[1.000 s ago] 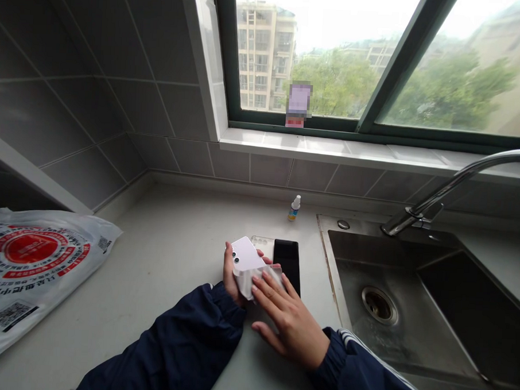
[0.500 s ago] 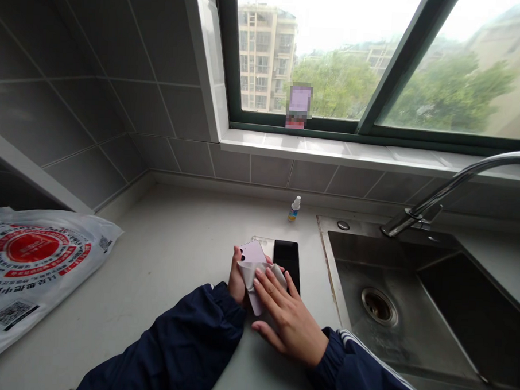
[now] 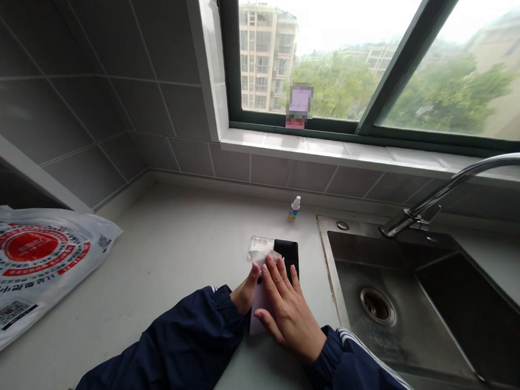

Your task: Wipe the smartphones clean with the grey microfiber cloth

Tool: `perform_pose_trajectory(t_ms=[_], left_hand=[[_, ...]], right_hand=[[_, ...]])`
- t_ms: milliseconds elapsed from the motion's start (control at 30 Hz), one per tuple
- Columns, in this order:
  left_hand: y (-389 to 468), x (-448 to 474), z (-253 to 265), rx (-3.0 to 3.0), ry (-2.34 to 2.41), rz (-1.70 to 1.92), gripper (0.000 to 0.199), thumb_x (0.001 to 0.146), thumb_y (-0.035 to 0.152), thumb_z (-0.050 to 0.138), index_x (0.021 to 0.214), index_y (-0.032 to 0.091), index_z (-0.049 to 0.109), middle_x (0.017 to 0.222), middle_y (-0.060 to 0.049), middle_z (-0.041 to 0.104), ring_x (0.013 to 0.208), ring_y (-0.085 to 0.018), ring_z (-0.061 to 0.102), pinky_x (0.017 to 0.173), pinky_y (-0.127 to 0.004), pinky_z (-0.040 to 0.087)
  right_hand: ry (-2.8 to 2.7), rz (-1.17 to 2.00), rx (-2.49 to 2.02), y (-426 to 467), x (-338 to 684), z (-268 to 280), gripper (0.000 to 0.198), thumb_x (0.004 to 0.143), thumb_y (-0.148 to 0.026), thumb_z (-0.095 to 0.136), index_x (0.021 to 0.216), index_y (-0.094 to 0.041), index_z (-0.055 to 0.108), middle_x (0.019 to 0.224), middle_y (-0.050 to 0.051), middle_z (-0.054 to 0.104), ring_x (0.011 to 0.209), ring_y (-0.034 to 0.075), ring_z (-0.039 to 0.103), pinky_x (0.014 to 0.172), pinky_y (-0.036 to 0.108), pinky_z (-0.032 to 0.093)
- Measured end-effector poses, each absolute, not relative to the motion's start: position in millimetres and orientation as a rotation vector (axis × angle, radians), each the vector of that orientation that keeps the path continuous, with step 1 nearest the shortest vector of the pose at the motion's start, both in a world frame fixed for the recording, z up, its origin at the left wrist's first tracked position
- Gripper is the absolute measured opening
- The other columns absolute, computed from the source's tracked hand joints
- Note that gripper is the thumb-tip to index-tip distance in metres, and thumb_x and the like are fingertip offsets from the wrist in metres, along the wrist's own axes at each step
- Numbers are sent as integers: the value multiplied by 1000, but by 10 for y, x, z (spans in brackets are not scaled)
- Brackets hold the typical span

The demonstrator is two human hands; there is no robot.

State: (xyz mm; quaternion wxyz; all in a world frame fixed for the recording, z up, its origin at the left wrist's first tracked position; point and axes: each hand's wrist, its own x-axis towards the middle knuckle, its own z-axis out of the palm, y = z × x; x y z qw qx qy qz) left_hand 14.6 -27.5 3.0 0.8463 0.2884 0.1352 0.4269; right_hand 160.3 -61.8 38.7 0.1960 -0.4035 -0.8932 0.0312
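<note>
Left grip: the lilac phone (image 3: 260, 316) was held along its left edge by the left hand (image 3: 243, 292), thumb raised on that side; the fingers beneath were hidden.
Right palm: the right hand (image 3: 291, 311) was laid flat from the right, fingers stretched toward the far side and not curled round anything.
Cloth: a pale cloth (image 3: 261, 256) was spread under the right fingertips, over the phone's far end.
Lilac phone: it was placed between the two hands, its long axis run roughly near to far, its near part left uncovered; both hands were set close against it.
Clear case: a transparent case (image 3: 261, 242) was seen on the counter (image 3: 189, 243), just past the cloth, partly covered.
Black phone: a dark phone (image 3: 287, 251) was set to the right of the case, its near part hidden by the right fingers; contact with them could not be told.
Bottle: a small spray bottle (image 3: 293, 211) was stood upright farther off.
Outer sides: the counter was flanked by a sink (image 3: 345, 308) at right; a plastic bag (image 3: 67, 267) was laid well apart at left.
</note>
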Motion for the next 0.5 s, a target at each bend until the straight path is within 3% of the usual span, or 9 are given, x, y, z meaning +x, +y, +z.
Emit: perform_pose_trajectory(t_ms=[133, 267, 367, 500], left_hand=[[-288, 132, 54, 488, 563, 1015, 53, 91, 58, 41, 111, 20, 73, 134, -12, 62, 141, -27, 37, 119, -37, 20], [-264, 100, 147, 390, 641, 975, 62, 90, 63, 39, 97, 13, 76, 109, -18, 72, 122, -31, 59, 114, -40, 31], [-231, 81, 183, 376, 615, 962, 66, 86, 70, 41, 92, 13, 75, 97, -16, 74, 112, -31, 65, 114, -44, 32], [-218, 73, 182, 355, 588, 961, 68, 80, 75, 46, 89, 13, 73, 93, -15, 74, 115, -32, 62, 114, -43, 31]], right_hand=[[-2570, 116, -1021, -651, 1564, 416, 77, 100, -46, 41, 156, -8, 5, 161, 16, 10, 149, 35, 7, 119, 60, 15], [-2612, 142, -970, -681, 1556, 425, 73, 101, -42, 42, 156, -9, 8, 161, 15, 13, 149, 34, 9, 119, 60, 16], [-2638, 165, -967, -689, 1578, 420, 72, 101, -41, 43, 156, -10, 9, 161, 13, 14, 149, 33, 9, 120, 60, 14], [-2626, 152, -1000, -685, 1599, 379, 67, 102, -37, 41, 157, -12, 11, 161, 12, 15, 150, 32, 10, 120, 59, 13]])
